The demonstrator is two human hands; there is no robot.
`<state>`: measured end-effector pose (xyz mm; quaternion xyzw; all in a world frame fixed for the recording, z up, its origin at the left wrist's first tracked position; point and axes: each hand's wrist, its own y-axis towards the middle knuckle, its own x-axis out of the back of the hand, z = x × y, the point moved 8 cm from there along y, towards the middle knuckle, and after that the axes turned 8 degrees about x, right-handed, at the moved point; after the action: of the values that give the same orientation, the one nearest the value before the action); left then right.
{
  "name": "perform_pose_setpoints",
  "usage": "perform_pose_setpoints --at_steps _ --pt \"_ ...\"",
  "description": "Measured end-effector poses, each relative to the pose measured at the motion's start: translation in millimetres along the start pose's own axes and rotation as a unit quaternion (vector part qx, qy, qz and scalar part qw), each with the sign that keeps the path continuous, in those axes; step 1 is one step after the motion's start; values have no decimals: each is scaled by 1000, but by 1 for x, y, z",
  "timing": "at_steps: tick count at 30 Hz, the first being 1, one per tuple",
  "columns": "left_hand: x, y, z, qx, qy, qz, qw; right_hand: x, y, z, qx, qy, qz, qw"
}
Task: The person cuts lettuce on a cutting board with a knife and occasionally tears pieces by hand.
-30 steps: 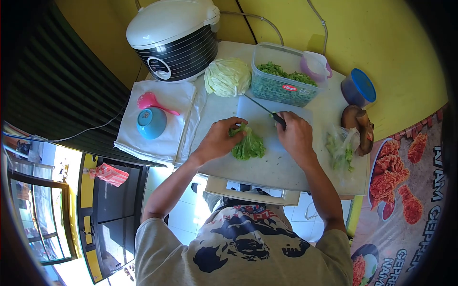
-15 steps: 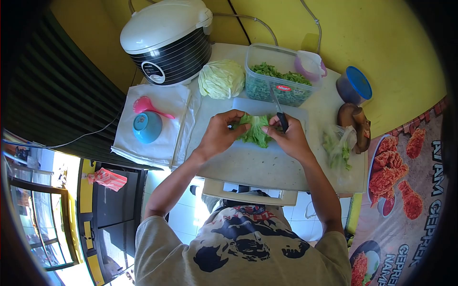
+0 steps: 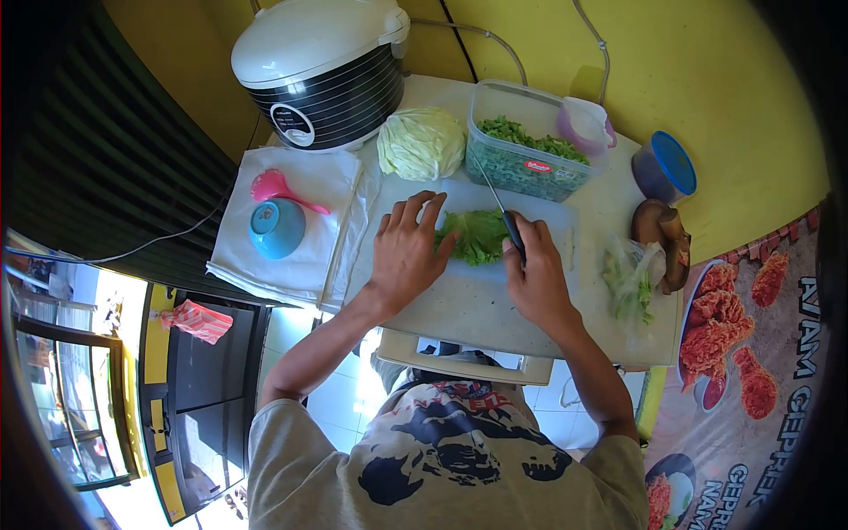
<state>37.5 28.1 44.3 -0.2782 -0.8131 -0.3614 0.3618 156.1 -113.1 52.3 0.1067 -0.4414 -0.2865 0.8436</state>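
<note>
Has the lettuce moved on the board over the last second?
Yes. The lettuce lay near the cutting board's middle; now it sits closer to the green-bean container.

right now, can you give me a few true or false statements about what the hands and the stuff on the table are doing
1. The right hand holds a knife. True.
2. The left hand rests beside the lettuce leaf on the cutting board. True.
3. The cabbage lies on the cutting board. False: it sits beyond it, by the rice cooker.
4. The clear container is empty. False: it holds chopped greens.
5. The blue bowl sits on a white cloth. True.
</note>
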Motion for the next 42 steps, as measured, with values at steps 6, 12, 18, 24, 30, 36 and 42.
perform_pose_setpoints --at_steps 6,12,18,24,30,36,42 --pt "-13 -24 -15 -149 23 40 988 -14 -51 18 -13 54 74 996" --pt "-26 -30 -16 -106 32 69 991 -21 -68 7 -44 -90 139 985" --pt "-24 -28 -16 -102 30 66 992 -9 -59 27 1 -39 82 996" --pt "-23 -30 -15 -102 32 59 992 -15 -74 15 -12 -32 92 995" --pt "-24 -33 -17 -117 35 56 991 -13 -78 6 -26 -94 118 988" --pt "-30 -43 -17 -163 42 93 981 -9 -73 7 -13 -138 136 981" --pt "-29 -39 -12 -159 26 106 981 -7 -72 9 -12 -133 128 983"
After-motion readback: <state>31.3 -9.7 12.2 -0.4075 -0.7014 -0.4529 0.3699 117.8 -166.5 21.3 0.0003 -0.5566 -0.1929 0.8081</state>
